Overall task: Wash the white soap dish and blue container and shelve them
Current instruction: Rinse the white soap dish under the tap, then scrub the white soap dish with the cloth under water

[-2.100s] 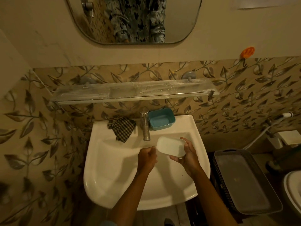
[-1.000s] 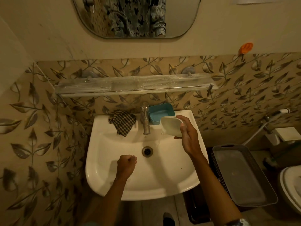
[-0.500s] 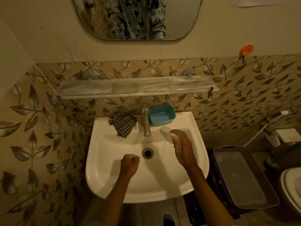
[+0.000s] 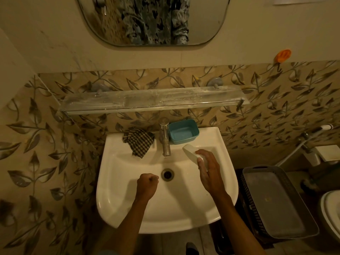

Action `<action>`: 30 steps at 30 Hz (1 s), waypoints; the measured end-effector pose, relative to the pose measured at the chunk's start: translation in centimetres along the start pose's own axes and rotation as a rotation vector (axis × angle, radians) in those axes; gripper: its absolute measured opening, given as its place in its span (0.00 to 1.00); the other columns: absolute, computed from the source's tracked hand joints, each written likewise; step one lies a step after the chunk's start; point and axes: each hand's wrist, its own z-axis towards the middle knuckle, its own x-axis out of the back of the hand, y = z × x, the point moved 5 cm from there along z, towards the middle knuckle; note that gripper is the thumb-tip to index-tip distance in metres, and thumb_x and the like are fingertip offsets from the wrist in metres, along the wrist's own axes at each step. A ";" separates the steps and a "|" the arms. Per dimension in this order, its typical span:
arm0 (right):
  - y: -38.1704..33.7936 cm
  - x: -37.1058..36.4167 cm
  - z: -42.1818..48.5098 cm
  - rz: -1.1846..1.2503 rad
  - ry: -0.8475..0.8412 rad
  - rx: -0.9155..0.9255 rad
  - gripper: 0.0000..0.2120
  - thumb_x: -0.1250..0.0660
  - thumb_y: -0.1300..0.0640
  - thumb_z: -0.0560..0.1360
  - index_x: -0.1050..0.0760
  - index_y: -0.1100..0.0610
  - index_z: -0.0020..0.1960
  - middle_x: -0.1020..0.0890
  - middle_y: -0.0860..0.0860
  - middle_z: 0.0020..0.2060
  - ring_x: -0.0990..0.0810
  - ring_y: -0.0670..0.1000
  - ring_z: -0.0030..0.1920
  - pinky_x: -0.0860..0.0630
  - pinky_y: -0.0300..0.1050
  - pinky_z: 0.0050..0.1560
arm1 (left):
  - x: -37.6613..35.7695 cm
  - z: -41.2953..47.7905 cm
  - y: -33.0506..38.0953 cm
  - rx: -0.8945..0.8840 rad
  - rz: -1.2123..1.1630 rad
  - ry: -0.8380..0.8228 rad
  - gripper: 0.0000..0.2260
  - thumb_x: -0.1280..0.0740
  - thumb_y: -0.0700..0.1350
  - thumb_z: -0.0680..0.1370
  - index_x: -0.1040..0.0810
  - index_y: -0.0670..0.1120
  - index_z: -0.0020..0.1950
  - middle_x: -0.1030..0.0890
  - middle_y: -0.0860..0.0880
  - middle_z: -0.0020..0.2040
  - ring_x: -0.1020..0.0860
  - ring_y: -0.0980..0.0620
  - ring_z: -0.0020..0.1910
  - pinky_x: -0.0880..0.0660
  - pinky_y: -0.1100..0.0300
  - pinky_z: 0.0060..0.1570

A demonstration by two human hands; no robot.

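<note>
My right hand [image 4: 207, 167] grips the white soap dish [image 4: 190, 151] over the right side of the white sink [image 4: 128, 205], tilted with its far end up; my fingers cover its near half. The blue container [image 4: 183, 131] stands empty on the sink's back ledge, just right of the metal tap [image 4: 165, 138]. My left hand [image 4: 147, 184] is a closed fist with nothing in it, hovering over the basin left of the drain [image 4: 167, 174]. A glass shelf [image 4: 152, 101] runs along the wall above the sink and is bare.
A checked cloth [image 4: 138, 142] hangs over the ledge left of the tap. A grey lidded basket [image 4: 276, 201] sits on the floor right of the sink, with a toilet [image 4: 331, 216] beyond it. A mirror [image 4: 152, 19] hangs above the shelf.
My right hand lifted the soap dish from under the tap toward the ledge, then lowered it to the basin's right side. My left hand pulled back from the dish into a fist.
</note>
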 end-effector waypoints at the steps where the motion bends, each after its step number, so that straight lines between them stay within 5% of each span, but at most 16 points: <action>1: 0.0 -0.1 0.1 -0.011 -0.009 0.001 0.12 0.42 0.48 0.80 0.28 0.48 0.60 0.23 0.45 0.55 0.23 0.43 0.56 0.23 0.42 0.58 | 0.0 0.0 0.1 0.001 0.001 0.003 0.10 0.38 0.38 0.77 0.17 0.35 0.46 0.16 0.37 0.45 0.19 0.40 0.47 0.22 0.50 0.49; 4: 0.3 -0.8 0.1 -0.079 -0.076 -0.032 0.10 0.39 0.55 0.80 0.27 0.51 0.60 0.22 0.46 0.55 0.24 0.41 0.55 0.24 0.43 0.61 | 0.0 0.2 0.4 0.002 0.014 0.012 0.10 0.37 0.38 0.76 0.17 0.34 0.44 0.16 0.37 0.43 0.19 0.40 0.45 0.23 0.51 0.50; 8: 0.3 -0.4 0.6 -0.068 0.005 -0.023 0.14 0.42 0.50 0.80 0.26 0.55 0.61 0.20 0.50 0.56 0.22 0.46 0.57 0.25 0.40 0.60 | 0.0 0.6 0.6 0.003 0.025 0.017 0.11 0.37 0.38 0.76 0.18 0.33 0.42 0.17 0.36 0.42 0.19 0.39 0.44 0.23 0.50 0.49; 12: 1.3 -0.9 0.6 -0.120 -0.029 -0.064 0.09 0.38 0.58 0.80 0.26 0.53 0.59 0.21 0.48 0.53 0.22 0.48 0.54 0.24 0.46 0.57 | -0.3 1.0 0.7 -0.007 0.053 0.018 0.10 0.37 0.38 0.76 0.20 0.36 0.38 0.18 0.39 0.39 0.19 0.39 0.44 0.23 0.50 0.47; 16: 2.3 -1.0 1.0 -0.073 -0.067 -0.126 0.06 0.40 0.54 0.81 0.26 0.51 0.56 0.20 0.46 0.49 0.21 0.49 0.50 0.20 0.54 0.51 | -0.3 1.6 1.1 -0.053 0.119 0.039 0.09 0.37 0.37 0.76 0.18 0.39 0.42 0.17 0.41 0.43 0.20 0.45 0.46 0.25 0.56 0.45; 20: 3.9 -0.7 1.3 0.254 0.037 -0.491 0.10 0.39 0.54 0.80 0.28 0.41 0.57 0.25 0.48 0.56 0.25 0.56 0.58 0.18 0.47 0.33 | 0.5 2.7 2.7 -0.180 0.277 0.116 0.12 0.35 0.40 0.77 0.25 0.42 0.60 0.23 0.43 0.61 0.26 0.45 0.62 0.28 0.55 0.59; 24: 5.3 -0.8 0.3 0.796 0.083 -0.880 0.20 0.38 0.53 0.79 0.32 0.49 0.70 0.31 0.56 0.67 0.29 0.62 0.64 0.19 0.64 0.46 | 2.8 5.7 6.3 -0.363 0.497 0.227 0.23 0.34 0.39 0.75 0.33 0.40 0.69 0.32 0.40 0.70 0.33 0.41 0.69 0.33 0.51 0.66; 30: 4.6 -0.3 -1.8 1.437 -0.020 -1.055 0.23 0.38 0.53 0.74 0.30 0.58 0.68 0.21 0.63 0.61 0.24 0.65 0.62 0.23 0.65 0.53 | 3.9 12.0 8.5 -0.407 0.873 0.069 0.35 0.32 0.43 0.74 0.45 0.45 0.76 0.45 0.42 0.77 0.47 0.43 0.77 0.48 0.47 0.75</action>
